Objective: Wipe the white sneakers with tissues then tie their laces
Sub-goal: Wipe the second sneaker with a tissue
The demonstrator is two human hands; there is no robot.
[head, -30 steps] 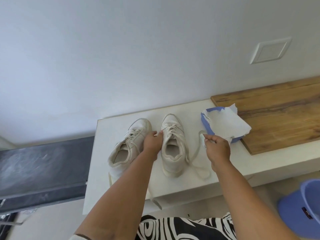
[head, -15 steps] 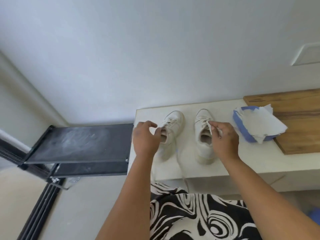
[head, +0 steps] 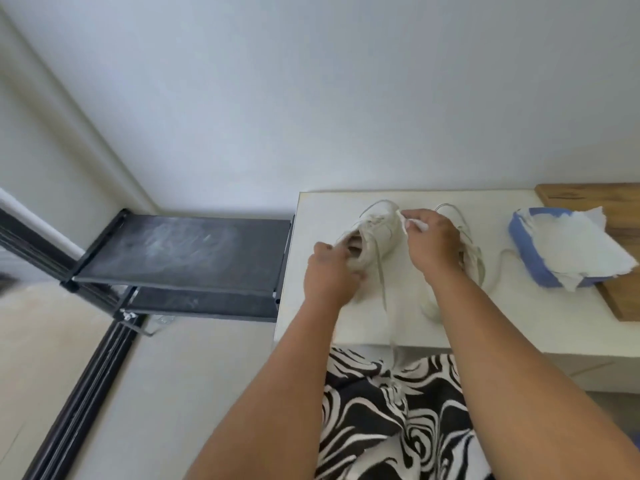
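Note:
Two white sneakers stand on a white bench (head: pixel 311 216). My left hand (head: pixel 329 271) grips the heel of the left sneaker (head: pixel 379 230), which is tilted with its toe towards the wall. My right hand (head: pixel 433 244) pinches a small white wad that looks like tissue (head: pixel 415 224) against that sneaker's upper. The right sneaker (head: pixel 472 251) is mostly hidden behind my right hand. Loose laces (head: pixel 382 285) trail over the bench's front edge.
A blue tissue pack (head: pixel 530 261) with white tissues (head: pixel 588 247) on top lies to the right, partly on a wooden board (head: pixel 620 209). A black two-level rack (head: pixel 183 251) adjoins the bench on the left. A black-and-white patterned garment (head: pixel 391 420) is below.
The view swung left. My left hand went from the right sneaker's collar to the left sneaker's heel and tilted it. My right hand crossed from beside the tissue pack to the left sneaker.

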